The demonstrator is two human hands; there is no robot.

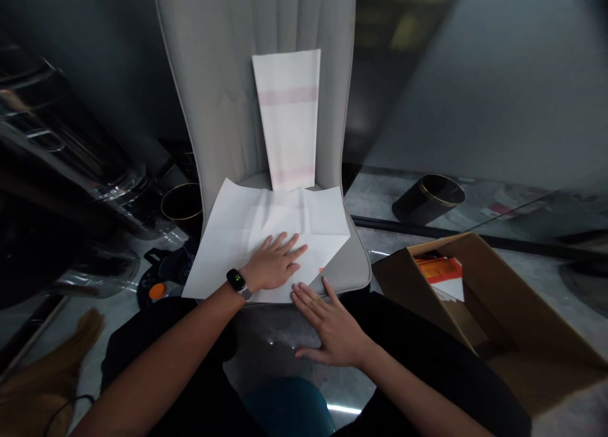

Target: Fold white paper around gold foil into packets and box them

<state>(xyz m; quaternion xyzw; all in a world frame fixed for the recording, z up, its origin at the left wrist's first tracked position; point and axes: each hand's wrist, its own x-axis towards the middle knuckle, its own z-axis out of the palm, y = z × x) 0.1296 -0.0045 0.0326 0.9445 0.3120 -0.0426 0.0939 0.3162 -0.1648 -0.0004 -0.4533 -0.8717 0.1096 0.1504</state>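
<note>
Pressing the white sheet [213,253] onto the chair [223,126], your left hand [270,266] is palm down, fingers spread wide, likely so the creased paper can't slide. Your right hand [335,326] is open too, grasping nothing, fingertips at the sheet's near edge by the front of the seat, thumb apart; probably there to steady or feel that edge. The folded strip [291,133] stands propped on the backrest behind the sheet, presumably to sit out of your hands' way. Edges: the sheet reaches the seat front, so not much support nearest you; bare seat shows at the right front corner. The backrest limits reach forward, your legs flank both arms, and the box [396,288] sits low right. Most open room is above the sheet and between your forearms.
</note>
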